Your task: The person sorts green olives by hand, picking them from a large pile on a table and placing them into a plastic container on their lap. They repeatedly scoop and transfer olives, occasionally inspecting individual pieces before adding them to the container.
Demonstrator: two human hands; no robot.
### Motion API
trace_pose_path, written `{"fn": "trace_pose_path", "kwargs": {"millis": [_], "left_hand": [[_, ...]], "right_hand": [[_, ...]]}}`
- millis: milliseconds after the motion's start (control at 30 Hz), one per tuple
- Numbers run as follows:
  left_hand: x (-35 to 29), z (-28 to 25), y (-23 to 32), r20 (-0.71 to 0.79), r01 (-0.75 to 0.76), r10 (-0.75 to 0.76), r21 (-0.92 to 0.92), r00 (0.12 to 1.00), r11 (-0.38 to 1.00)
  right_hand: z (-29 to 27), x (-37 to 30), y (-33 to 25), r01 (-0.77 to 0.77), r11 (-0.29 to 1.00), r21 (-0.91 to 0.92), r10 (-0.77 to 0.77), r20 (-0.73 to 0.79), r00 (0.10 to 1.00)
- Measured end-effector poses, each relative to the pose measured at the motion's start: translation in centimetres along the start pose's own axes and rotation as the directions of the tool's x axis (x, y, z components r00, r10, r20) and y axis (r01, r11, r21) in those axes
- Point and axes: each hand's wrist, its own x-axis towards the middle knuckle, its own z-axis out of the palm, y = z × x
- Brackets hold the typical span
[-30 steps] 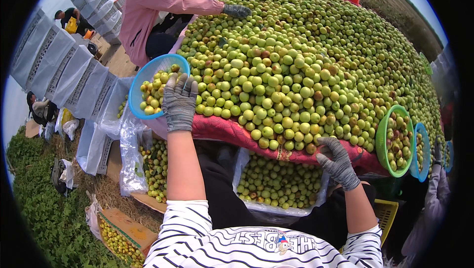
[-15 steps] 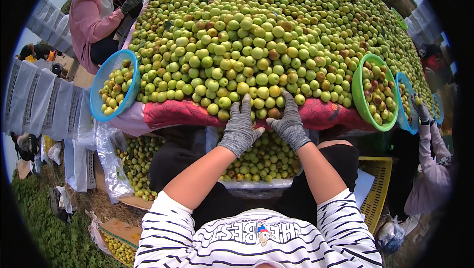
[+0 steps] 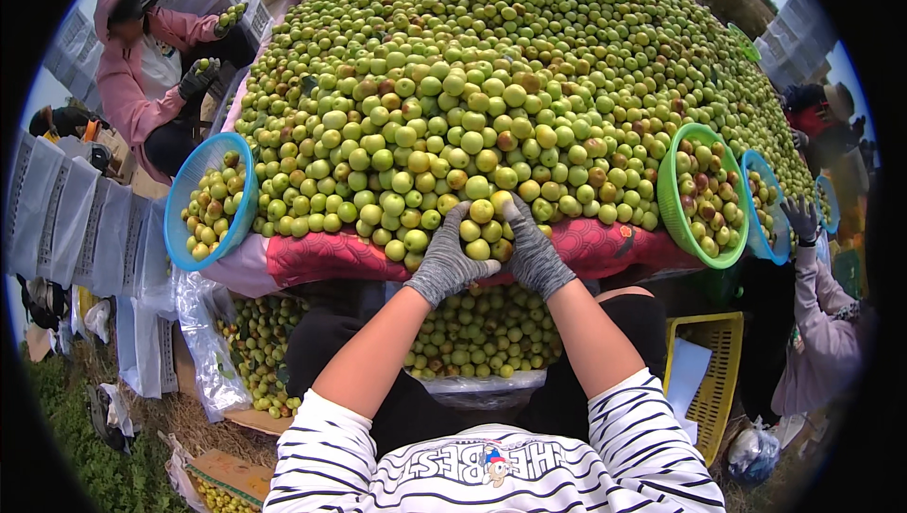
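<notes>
A large heap of green jujubes [image 3: 416, 107], some with brownish-red patches, covers the raised surface before me. At its near edge my left hand [image 3: 446, 256], in a grey knit glove, curls round the left side of a small cluster of jujubes [image 3: 479, 230]. My right hand [image 3: 537, 253], gloved alike, closes on the cluster from the right. The thumbs point toward each other below the fruit. Red patterned cloth [image 3: 331, 253] hangs over the edge beside both hands. Under them, between my knees, lies a lined container of more jujubes [image 3: 482, 333].
A blue basket [image 3: 173, 220] stands left, a green basket [image 3: 671, 187] right, both holding browner jujubes. Beyond is another blue basket [image 3: 751, 194]. A yellow crate [image 3: 723, 362] sits by my right knee. Co-workers [image 3: 142, 88] sit at both sides, the pink-clad one holding fruit.
My hands have drawn closer together and curled round several jujubes at the heap's edge. The view has shifted slightly. The pink-clad co-worker's hands have moved apart.
</notes>
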Motion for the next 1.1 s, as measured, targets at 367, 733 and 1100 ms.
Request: {"fn": "trace_pose_path", "kwargs": {"millis": [367, 733, 1100], "left_hand": [[-0.6, -0.2, 0.1, 0.062, -0.002, 0.009, -0.115, 0.998, 0.993], [-6.9, 0.9, 0.5, 0.328, 0.025, 0.024, -0.143, 0.944, 0.989], [-9.2, -2.5, -2.1, 0.483, 0.021, -0.209, 0.366, 0.851, 0.930]], "right_hand": [[0.8, -0.4, -0.4, -0.284, 0.846, 0.451, 0.289, 0.061, 0.955], [2.2, -8.9, 3.2, -0.243, 0.706, 0.666, 0.347, -0.025, 0.937], [-2.0, -11.9, 10.6, -0.581, 0.724, 0.371, 0.686, -0.303, 0.661]]}}
